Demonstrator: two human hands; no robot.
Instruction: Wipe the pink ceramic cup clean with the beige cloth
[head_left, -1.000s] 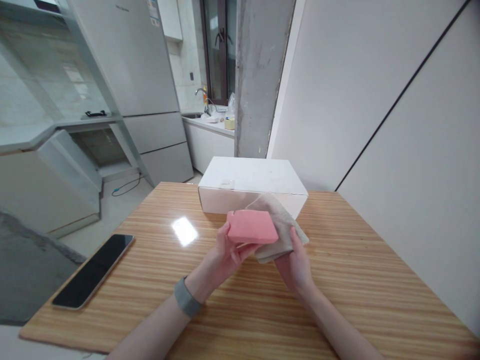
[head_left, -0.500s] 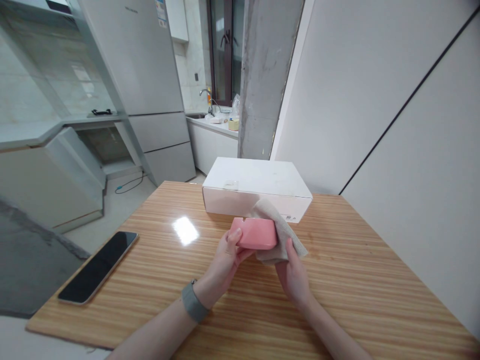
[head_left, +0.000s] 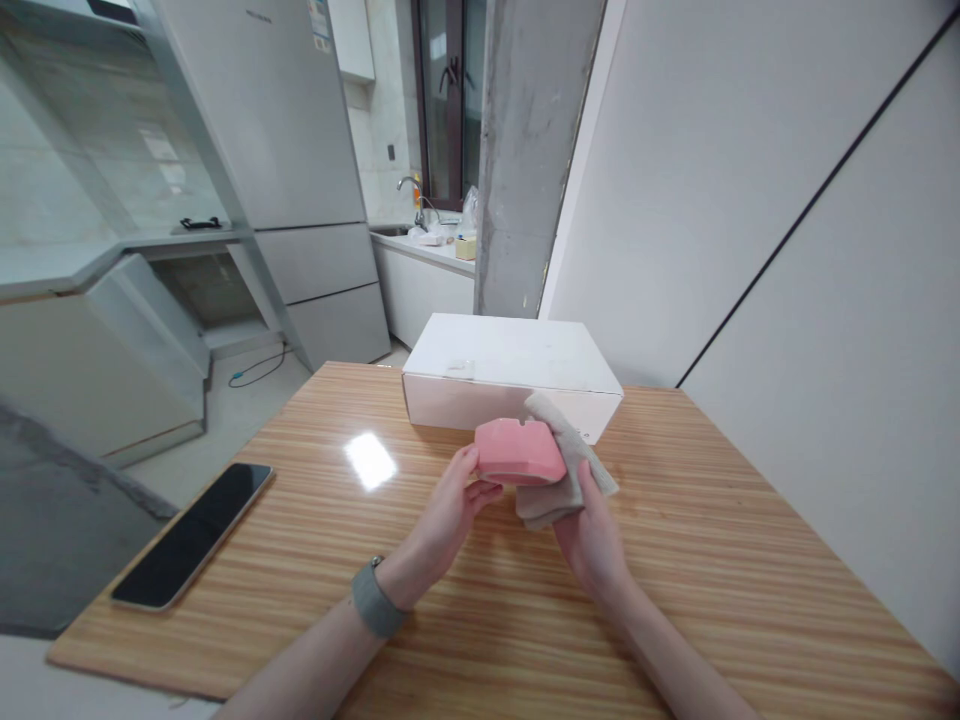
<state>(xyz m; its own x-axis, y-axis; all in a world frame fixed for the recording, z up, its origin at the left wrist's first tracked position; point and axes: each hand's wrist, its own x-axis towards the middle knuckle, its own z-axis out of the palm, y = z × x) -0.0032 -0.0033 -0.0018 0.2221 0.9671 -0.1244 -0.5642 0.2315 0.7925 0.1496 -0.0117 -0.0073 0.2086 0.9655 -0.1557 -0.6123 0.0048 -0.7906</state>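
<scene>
A pink ashtray (head_left: 519,452) with a small notch in its rim is held above the table, tilted so that its side faces me. My left hand (head_left: 454,500) is closed on its left end, thumb at the side and fingers curled below. A folded grey-beige cloth (head_left: 551,500) lies in my right hand (head_left: 592,535), which is closed on it with the thumb on top. The cloth presses against the right end and underside of the ashtray. The right fingers are mostly hidden beneath the cloth.
A white cardboard box (head_left: 510,355) stands behind my hands on the wooden table (head_left: 712,560). A black-screened phone (head_left: 193,535) lies at the left edge. Beyond are a fridge (head_left: 300,150), a kitchen counter with a sink, and a white wall (head_left: 750,150) on the right.
The ashtray has turned and moved slightly up and right. My left hand has shifted its grip, its thumb moving from the front face to the left end. The cloth stays in my right hand.
</scene>
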